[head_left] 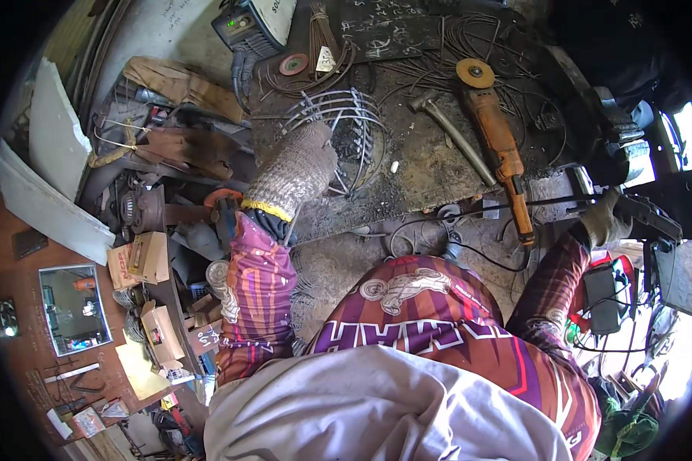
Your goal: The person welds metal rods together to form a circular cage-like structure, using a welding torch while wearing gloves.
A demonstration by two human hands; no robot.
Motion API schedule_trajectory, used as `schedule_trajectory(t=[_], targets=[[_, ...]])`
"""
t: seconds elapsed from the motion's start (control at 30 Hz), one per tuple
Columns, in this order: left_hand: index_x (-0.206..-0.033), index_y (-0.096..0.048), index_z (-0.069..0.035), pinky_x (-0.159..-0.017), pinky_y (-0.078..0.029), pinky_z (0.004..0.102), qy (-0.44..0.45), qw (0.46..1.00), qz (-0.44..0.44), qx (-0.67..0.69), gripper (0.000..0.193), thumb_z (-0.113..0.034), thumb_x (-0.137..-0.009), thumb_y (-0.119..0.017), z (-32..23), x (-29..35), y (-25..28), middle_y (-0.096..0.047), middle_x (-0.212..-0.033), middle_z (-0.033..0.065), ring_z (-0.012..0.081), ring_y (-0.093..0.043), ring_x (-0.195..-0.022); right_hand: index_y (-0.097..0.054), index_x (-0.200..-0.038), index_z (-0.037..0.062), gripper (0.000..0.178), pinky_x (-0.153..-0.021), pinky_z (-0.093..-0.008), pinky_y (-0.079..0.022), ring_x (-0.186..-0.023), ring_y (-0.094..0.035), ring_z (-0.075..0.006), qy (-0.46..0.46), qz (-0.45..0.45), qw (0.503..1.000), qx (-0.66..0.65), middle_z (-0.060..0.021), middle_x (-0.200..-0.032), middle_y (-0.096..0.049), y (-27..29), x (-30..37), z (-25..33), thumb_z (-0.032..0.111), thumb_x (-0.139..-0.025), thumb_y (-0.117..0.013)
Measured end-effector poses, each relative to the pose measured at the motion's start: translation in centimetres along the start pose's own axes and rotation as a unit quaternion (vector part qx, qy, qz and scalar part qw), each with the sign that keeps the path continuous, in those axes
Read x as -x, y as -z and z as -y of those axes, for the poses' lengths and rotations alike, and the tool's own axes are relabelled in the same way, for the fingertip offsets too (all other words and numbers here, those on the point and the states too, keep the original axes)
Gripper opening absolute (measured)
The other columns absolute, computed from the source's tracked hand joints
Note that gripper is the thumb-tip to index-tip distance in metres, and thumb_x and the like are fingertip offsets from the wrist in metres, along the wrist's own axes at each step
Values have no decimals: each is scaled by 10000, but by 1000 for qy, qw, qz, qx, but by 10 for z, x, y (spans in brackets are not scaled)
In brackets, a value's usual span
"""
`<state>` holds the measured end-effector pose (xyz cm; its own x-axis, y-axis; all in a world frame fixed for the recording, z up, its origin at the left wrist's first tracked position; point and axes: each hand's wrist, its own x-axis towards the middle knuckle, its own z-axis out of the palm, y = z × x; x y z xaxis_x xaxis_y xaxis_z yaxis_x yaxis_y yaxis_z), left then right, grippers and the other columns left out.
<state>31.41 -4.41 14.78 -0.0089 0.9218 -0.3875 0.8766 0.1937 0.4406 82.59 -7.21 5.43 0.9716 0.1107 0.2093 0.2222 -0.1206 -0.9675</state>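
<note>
My left hand [296, 170], in a grey knitted glove with a yellow cuff, is closed at the near left side of a frame of bent metal rods [354, 131]. The frame has curved bars and a twisted upright, and it rests on the dark steel worktop [407, 184]. My fingertips are hidden behind the glove. Out to the right, my right hand [606, 219], also gloved, is closed beside a dark object [650, 217] whose kind I cannot make out. A long thin dark bar or cable [507, 206] runs left from near that hand.
An orange angle grinder [496, 131] with a tan disc lies right of a hammer [457, 138]. Behind are a red disc [293, 64], a bundle of thin rods [323, 38], loose wire [469, 38] and a welding machine [254, 27]. Cardboard boxes [161, 330] crowd the left.
</note>
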Motion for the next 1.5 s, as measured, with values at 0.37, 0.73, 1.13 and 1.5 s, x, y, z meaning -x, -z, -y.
schedule_trajectory(t=[0.37, 0.73, 1.13, 1.5], targets=[[-1251, -631, -33, -828, -554, 469, -47, 989, -66, -120, 353, -196, -947, -551, -7, 6, 1, -702, -1004, 226, 374, -705, -930, -589, -1272, -28, 426, -769, -333, -603, -959, -690, -216, 141, 46, 958, -245, -173, -1124, -672, 89, -15, 29, 19, -850, -626], [-1183, -642, 14, -1013, -507, 491, -72, 983, -13, -166, 324, -171, -930, -559, 0, -12, 3, -650, -1239, 282, 437, -630, -1174, -503, -1428, -36, 548, -697, -278, -505, -837, -623, -174, 78, 329, 898, -282, -96, -1002, -660, 211, -17, 70, 229, -973, -653], [-1191, -645, 14, -1019, -505, 495, -23, 991, -21, -130, 343, -160, -912, -546, -19, 8, 17, -655, -1226, 287, 425, -635, -1181, -436, -1464, -14, 679, -626, -264, -542, -767, -661, -155, 59, 522, 830, -186, -123, -1100, -674, 158, 74, 176, 341, -949, -701], [-1217, -652, -14, -999, -512, 494, -28, 990, -46, -130, 345, -161, -922, -551, -13, 17, 18, -674, -1193, 270, 410, -657, -1143, -535, -1410, -9, 579, -668, -266, -541, -796, -683, -157, 48, 574, 815, -60, -116, -1085, -706, 68, 70, 177, 379, -987, -612]])
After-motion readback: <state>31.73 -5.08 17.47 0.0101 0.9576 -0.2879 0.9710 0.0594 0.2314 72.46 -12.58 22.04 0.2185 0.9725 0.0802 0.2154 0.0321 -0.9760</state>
